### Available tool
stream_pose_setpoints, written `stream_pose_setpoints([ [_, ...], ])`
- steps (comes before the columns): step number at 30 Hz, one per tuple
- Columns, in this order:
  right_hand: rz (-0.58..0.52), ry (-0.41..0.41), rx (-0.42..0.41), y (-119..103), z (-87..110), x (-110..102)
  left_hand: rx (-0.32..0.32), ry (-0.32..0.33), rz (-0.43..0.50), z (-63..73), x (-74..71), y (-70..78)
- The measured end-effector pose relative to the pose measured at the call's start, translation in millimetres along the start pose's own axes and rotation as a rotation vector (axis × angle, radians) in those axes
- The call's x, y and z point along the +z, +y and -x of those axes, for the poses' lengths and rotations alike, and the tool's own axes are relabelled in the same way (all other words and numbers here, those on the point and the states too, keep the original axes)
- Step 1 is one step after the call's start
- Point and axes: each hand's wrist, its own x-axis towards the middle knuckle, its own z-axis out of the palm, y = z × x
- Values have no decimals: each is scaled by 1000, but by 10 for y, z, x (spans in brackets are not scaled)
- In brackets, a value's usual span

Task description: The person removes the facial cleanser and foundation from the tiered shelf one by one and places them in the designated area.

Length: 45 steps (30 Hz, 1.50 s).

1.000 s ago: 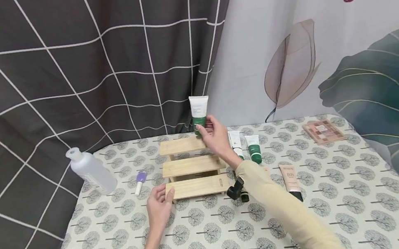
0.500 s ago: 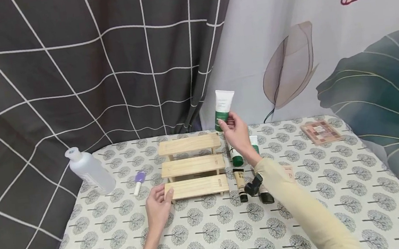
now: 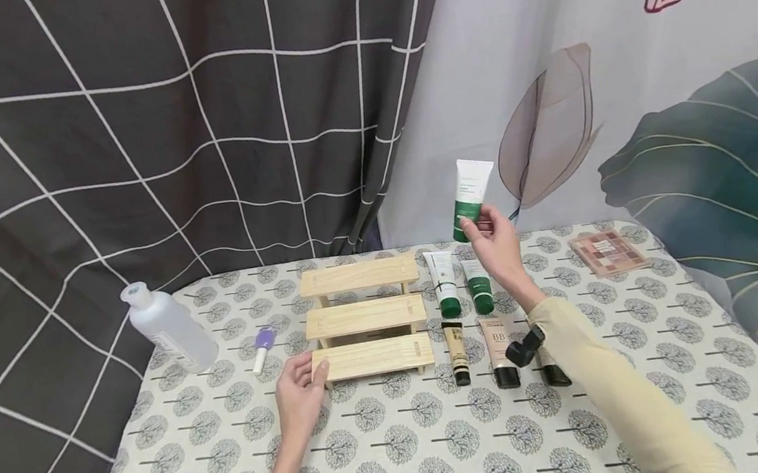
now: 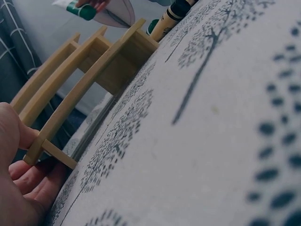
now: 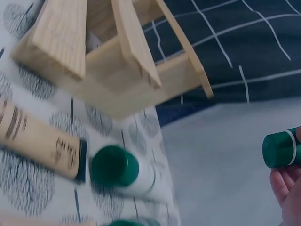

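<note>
My left hand (image 3: 301,397) grips the left end of the lowest step of a three-tier wooden display stand (image 3: 371,357). In the left wrist view its thumb lies over the board and the fingers lie beneath. Raised above the back right of the table, my right hand (image 3: 500,251) pinches a white and green squeeze tube (image 3: 470,197) near its green cap, which points down. Two more white and green tubes, one taller (image 3: 445,283) and one shorter (image 3: 478,286), lie right of the stand. The right wrist view shows only the held tube's cap (image 5: 278,149) end.
In front of those tubes lie a gold tube (image 3: 458,353), a pink BB cream tube (image 3: 499,348) and another black-capped tube (image 3: 554,369), partly behind the right sleeve. A makeup palette (image 3: 610,251) is far right. A purple-and-white applicator (image 3: 263,348) and a tilted-looking bottle (image 3: 173,329) are left.
My right hand has carried the white and green tube rightward from above the stand's top step, past the two lying tubes. The left hand keeps its grip, and the stand stays in place.
</note>
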Motion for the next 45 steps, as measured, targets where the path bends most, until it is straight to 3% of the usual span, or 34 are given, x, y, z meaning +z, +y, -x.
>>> stream_pose_setpoints([
  [6,73,24,3,157,32,-172,-1,1,-3,-1,-6,11],
  [25,254,-5,116,650,249,-528,1,9,4,-9,-10,6],
  [45,442,-160,337,1021,381,-702,-9,11,13,1,-1,19],
])
